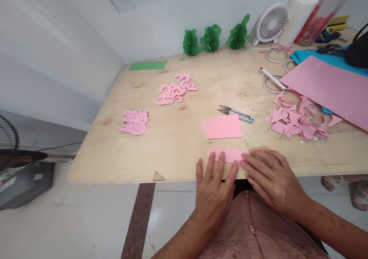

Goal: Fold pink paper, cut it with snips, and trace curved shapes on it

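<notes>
Evenly, two outstretched hands pressed a pink paper strip [231,155] flat on the wooden table [178,140].
From the head view, with the strip as the clock's centre and twelve pointing away from the person, the strip lay at the table's near edge; the left hand [214,192] had its fingers spread across it, while the right hand [273,182], fingers closer together, touched its right end. A pink paper rectangle [224,127] lay at twelve, with blue-handled thread snips [243,116] just beyond, pink scraps [300,117] at two, stacked scalloped cut-outs [134,122] at ten, curved cut-outs [174,91] at eleven, and a white marker [273,78] at one.
</notes>
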`<state>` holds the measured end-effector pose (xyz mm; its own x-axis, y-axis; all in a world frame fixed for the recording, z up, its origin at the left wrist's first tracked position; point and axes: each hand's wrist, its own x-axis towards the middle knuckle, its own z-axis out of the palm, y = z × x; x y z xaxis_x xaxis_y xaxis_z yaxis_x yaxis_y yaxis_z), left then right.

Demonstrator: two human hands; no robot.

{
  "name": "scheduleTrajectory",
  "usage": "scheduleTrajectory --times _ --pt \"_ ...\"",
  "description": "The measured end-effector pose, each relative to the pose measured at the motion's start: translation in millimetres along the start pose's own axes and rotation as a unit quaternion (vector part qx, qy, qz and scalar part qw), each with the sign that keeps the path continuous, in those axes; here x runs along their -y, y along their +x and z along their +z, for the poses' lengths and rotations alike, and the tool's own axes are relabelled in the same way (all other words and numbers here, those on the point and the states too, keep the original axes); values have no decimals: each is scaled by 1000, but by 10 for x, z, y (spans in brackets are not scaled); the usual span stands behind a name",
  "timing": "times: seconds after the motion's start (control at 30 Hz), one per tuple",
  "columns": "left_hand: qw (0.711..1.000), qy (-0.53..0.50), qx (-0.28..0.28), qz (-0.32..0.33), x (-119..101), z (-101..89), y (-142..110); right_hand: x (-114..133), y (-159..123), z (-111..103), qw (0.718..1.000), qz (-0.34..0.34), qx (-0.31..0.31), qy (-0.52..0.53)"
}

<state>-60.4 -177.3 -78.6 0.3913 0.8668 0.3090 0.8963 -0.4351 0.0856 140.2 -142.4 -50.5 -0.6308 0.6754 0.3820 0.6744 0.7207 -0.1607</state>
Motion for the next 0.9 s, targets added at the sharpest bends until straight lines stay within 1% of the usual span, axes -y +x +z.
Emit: scheduleTrajectory --times 0.1,0.2,0.33,0.43,0.5,0.57,0.67,0.73,0.8,0.87,0.9 --pt "1000 12 -5 -5 -19 -10 11 -10 -1 7 1000 0 -3 3" --pt "1000 25 6 -15 32 -51 2 -24 -8 12 1000 -5 -11 9" --pt "998 53 25 -37 226 -127 -64 -53 -29 12 1000 -14 -19 13" --pt "995 78 36 -40 378 -165 -131 -63 -33 15 999 -14 -22 19" --pt "994 89 44 -43 442 -183 -169 -66 -35 22 999 -14 -30 21" --pt "994 87 49 -48 471 -215 -197 -76 -47 34 999 -17 -41 20" --pt "996 46 55 -53 478 -314 -212 -119 -84 75 997 -44 -59 16" --pt "996 12 45 -70 500 -403 -185 -166 -105 122 995 -68 -73 -3" --pt "994 -10 9 -110 579 -491 -111 -214 -105 180 993 -85 -80 -23" --pt "987 -15 -33 -159 738 -564 12 -243 -82 233 988 -107 -104 -27" --pt "983 -10 -41 -177 846 -591 89 -244 -66 255 987 -114 -111 -27"
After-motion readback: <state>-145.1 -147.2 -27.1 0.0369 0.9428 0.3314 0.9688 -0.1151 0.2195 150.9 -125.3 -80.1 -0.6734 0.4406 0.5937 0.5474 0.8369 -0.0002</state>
